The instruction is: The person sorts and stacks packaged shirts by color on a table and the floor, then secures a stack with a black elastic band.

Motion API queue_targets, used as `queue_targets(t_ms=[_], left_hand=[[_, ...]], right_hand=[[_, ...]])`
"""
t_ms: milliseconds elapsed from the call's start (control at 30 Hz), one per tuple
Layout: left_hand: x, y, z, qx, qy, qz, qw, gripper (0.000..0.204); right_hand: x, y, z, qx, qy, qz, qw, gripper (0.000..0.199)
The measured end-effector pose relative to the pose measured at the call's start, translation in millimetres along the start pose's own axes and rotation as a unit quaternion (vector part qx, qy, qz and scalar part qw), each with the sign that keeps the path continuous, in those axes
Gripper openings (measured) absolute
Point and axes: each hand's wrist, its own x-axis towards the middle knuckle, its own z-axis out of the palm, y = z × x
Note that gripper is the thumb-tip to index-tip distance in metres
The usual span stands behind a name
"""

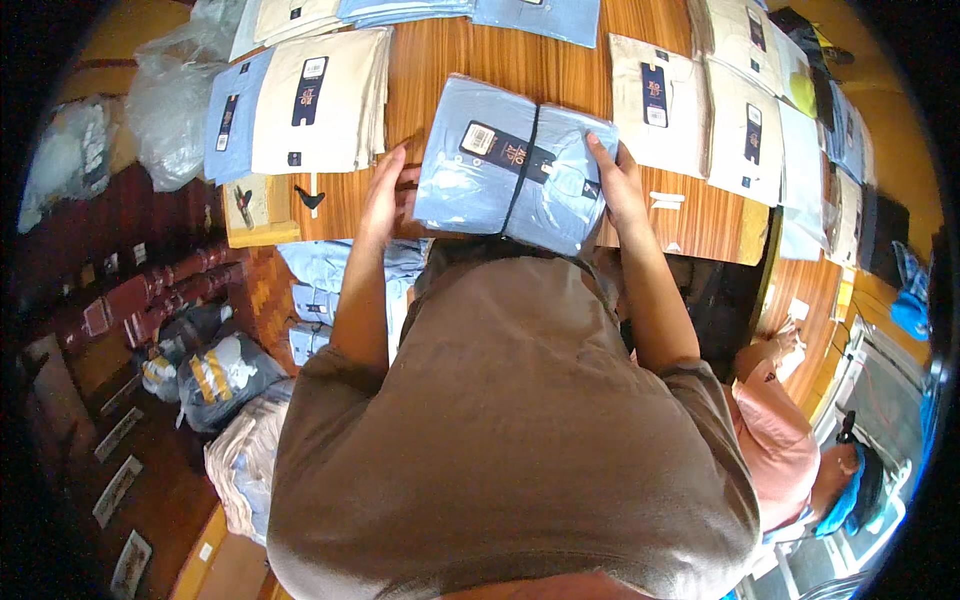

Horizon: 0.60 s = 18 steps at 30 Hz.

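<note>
A bundle of folded light-blue shirts (455, 195) in clear plastic, bound by a black band, lies tilted at the table's near edge, close to my body. My right hand (622, 185) grips its right side, thumb on top and the other fingers partly hidden beyond the edge. Beside the bundle's left edge is my left hand (385, 195), its fingers apart and the palm turned toward it. Whether those fingertips touch the plastic is hard to tell. Printed dark labels show on the top shirt.
Stacks of packed cream shirts (335, 75) and blue shirts (235, 120) stand left on the wooden table (430, 55). More cream stacks (655, 130) stand right. Plastic bags (180, 110) hang at the far left. A person in a pink shirt (775, 430) works at a surface to my right.
</note>
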Motion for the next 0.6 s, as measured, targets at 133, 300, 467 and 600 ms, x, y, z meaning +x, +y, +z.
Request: queue_targets(t_ms=[133, 300, 467, 600], left_hand=[[-7, 2, 23, 0.174, 0.011, 0.138, 0.975, 0.063], [-24, -3, 64, 0.120, 0.051, 0.145, 0.981, 0.057], [-26, -9, 71, -0.043, 0.015, 0.136, 0.990, 0.064], [-27, 24, 70, -0.169, -0.063, 0.096, 0.979, 0.068]], right_hand=[[-18, -31, 5, -0.023, -0.029, -0.028, 0.999, 0.076], [-32, -33, 5, 0.088, -0.021, 0.101, 0.991, 0.072], [-15, -34, -5, 0.178, -0.078, 0.175, 0.965, 0.067], [9, -10, -12, 0.076, -0.047, -0.006, 0.996, 0.064]])
